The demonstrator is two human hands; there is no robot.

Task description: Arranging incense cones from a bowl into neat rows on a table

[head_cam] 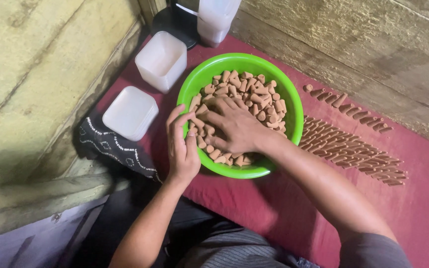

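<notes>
My right hand (pixel 234 126) lies flat in the green bowl (pixel 294 106), fingers spread wide over the brown cones (pixel 254 92) and closed on nothing. My left hand (pixel 182 146) sits at the bowl's near-left rim, fingers curled narrow; whether they pinch a cone I cannot tell. To gather well, I judge I should rake lightly, without pressing or crushing tips. Finished rows of cones (pixel 348 146) lie right of the bowl; white tubs (pixel 147 82) stand to its left.
</notes>
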